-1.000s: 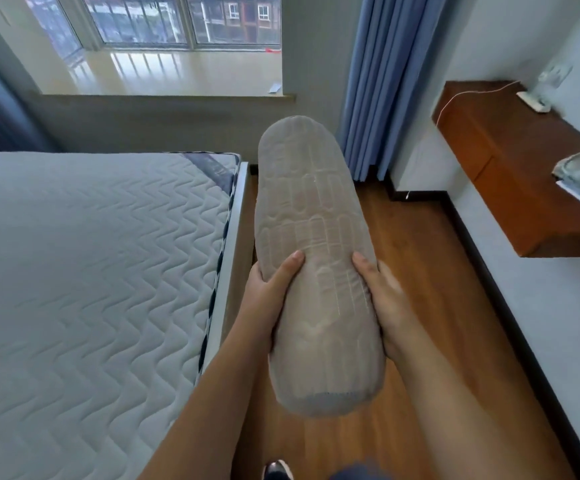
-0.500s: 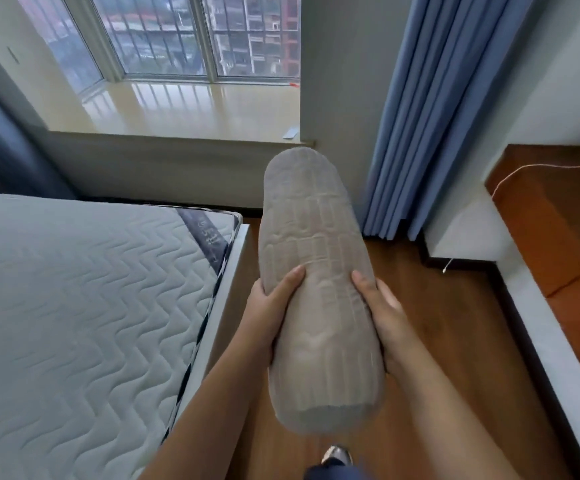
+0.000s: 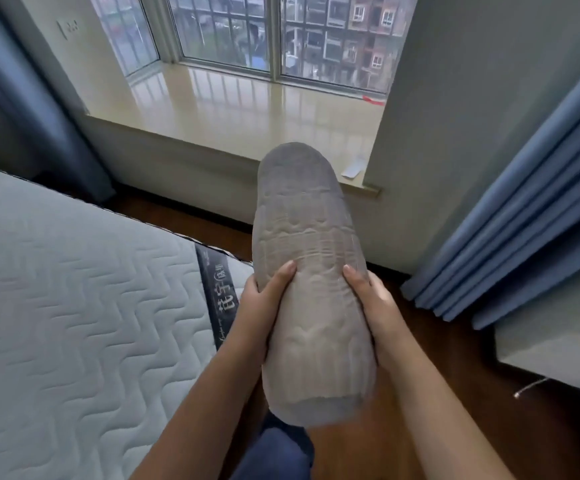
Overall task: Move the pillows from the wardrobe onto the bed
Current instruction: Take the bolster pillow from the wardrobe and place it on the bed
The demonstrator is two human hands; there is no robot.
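Note:
A long beige bolster pillow [image 3: 311, 244] with a quilted cover points away from me, held over the wooden floor just right of the bed's corner. My left hand [image 3: 260, 303] grips its left side and my right hand [image 3: 373, 303] grips its right side, thumbs on top. The bed [image 3: 73, 306] is a bare white quilted mattress filling the lower left, with a dark label strip at its near corner. The wardrobe is out of view.
A wide window sill [image 3: 247, 112] runs across the wall ahead. Blue curtains [image 3: 524, 220] hang at the right, a darker curtain [image 3: 21, 109] at the left. Wooden floor [image 3: 437, 358] lies between bed and wall. A loose cable end [image 3: 527, 388] lies lower right.
I have walked forward along the bed toward the window with the pillow held the same way. The wooden shelf on the right has left the view and the mattress corner is closer.

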